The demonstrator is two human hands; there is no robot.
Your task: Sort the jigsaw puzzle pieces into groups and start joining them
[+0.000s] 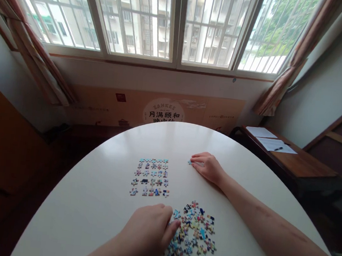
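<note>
Head view: on the round white desk (90, 201), partway through sorting and laying out, by the look of it. Done so far: five rows of puzzle pieces (153, 174) toward the far side, mostly set apart with gaps between; along the top row, seemingly linked, though too small to be certain. Left to deal with: a scattered heap of loose pieces (195, 225) on the near side, some overlapping, in all likelihood well more than those in rows.

Right hand (209, 167) beyond the heap and to the right of the rows, resting low on the desk: fingers (200, 158) drawn together with the thumb, apparently pinching one small blue piece (189, 161) at the tips. Left hand (148, 226) at the heap's left edge: fingers curled, thumb just beside the nearest pieces; cannot tell whether gripping anything inside the curl.
</note>
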